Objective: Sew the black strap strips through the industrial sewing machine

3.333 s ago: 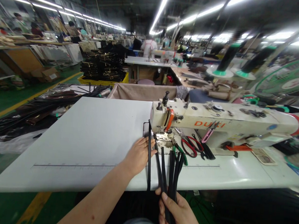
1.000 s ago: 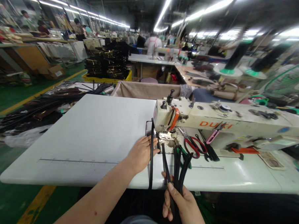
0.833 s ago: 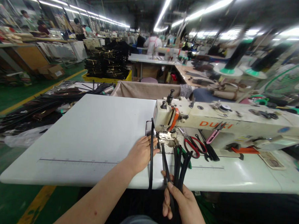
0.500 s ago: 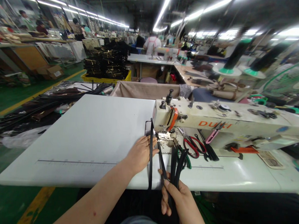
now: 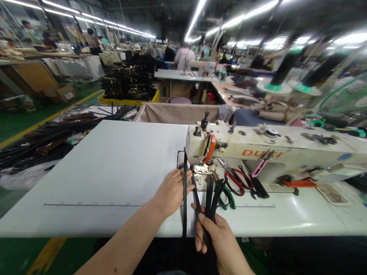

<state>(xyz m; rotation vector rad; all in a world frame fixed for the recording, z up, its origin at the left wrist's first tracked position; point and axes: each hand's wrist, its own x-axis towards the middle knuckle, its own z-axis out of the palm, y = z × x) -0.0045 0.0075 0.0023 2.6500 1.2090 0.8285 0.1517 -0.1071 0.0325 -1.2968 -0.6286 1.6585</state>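
Note:
My left hand (image 5: 171, 193) lies flat by the presser foot of the sewing machine (image 5: 231, 147), its fingers stretched out. A long black strap (image 5: 184, 210) runs across those fingers and down over the table's front edge. In front of the needle area, my right hand (image 5: 216, 232) is closed around several narrow black strips (image 5: 209, 195). One black strip (image 5: 196, 197) reaches from its fingers up to the needle plate. The other strip ends fan out upward. Exactly where the strip meets the foot is hard to see.
Green-handled scissors (image 5: 229, 198), red-handled scissors (image 5: 234, 184) and a wrench (image 5: 256, 189) lie right of the needle. Pink snips (image 5: 259, 168) rest against the machine arm. Behind the white table (image 5: 124, 163) stands a fabric-lined bin (image 5: 178, 113). Dark straps (image 5: 49, 135) are heaped at left.
My right hand has shifted slightly up and left with the strips, nearer the needle. My left hand stays flat in nearly the same place. The view has tilted a little.

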